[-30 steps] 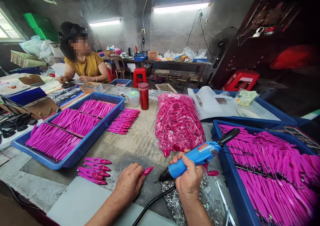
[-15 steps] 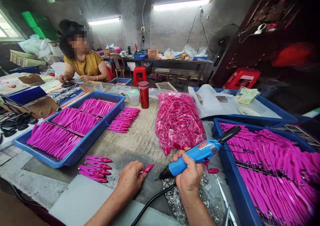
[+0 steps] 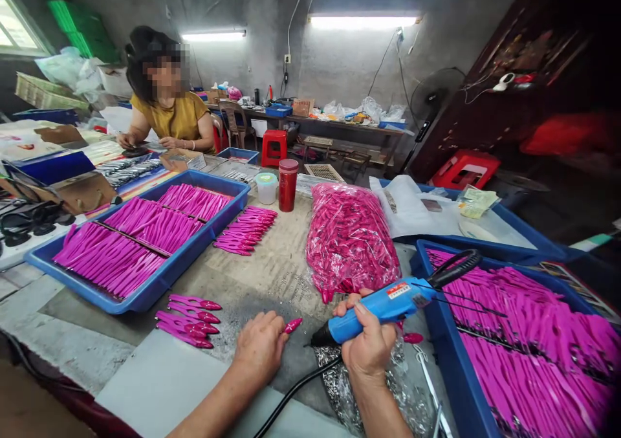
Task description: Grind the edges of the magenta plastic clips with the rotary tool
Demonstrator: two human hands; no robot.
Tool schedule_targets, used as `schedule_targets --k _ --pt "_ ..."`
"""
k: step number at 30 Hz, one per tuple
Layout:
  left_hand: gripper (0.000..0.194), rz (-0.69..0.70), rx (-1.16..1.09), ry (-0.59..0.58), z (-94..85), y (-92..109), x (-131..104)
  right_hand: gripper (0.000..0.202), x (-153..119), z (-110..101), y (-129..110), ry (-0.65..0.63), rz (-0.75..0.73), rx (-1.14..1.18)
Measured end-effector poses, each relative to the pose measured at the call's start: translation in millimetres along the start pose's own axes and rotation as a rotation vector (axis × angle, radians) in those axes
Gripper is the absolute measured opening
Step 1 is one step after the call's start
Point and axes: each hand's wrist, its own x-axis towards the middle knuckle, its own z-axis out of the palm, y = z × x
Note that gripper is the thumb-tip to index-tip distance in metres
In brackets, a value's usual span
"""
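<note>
My left hand (image 3: 259,346) is closed over the grey work mat, pinching a slim magenta plastic piece. Only the glossy dark-pink tip (image 3: 294,325) of that piece shows past my fingers. In my right hand (image 3: 371,341) is a blue electric screwdriver (image 3: 388,303), tilted with its black nose toward the left hand. The bit points down near the mat, apart from the piece. Below it lies a clear plastic bag of small metal screws (image 3: 339,380). Left of my left hand is a small group of magenta pieces with glossy tips (image 3: 194,321).
Blue trays of magenta pieces flank me, one left (image 3: 129,305) and one right (image 3: 449,367). A bulging bag of dark-pink parts (image 3: 352,237) stands ahead, near a red tumbler (image 3: 288,186). Across the table sits a person in a yellow top (image 3: 169,118). The screwdriver's black cord (image 3: 295,386) crosses the front.
The view has swung slightly left, so things sit further right. My left fingers cover more of the piece. The screwdriver stays in my right hand, nearly unmoved.
</note>
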Motion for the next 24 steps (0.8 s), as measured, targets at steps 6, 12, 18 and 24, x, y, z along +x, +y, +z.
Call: schedule_targets --k 6,12,18,24 --pt "0.018 0.025 -0.037 0.097 9.1 -7 -2 0.034 2 -2 1 0.004 0.026 0.018" --pt "0.019 0.044 -0.129 0.151 9.0 -14 -2 0.034 3 -3 0 0.015 0.04 0.052" --pt "0.023 0.052 -0.254 0.111 -1.6 -16 -1 0.035 3 0 -1 0.039 0.053 0.074" --pt "0.029 0.065 -0.326 0.098 -5.9 -19 1 0.034 5 -1 2 0.05 0.047 0.082"
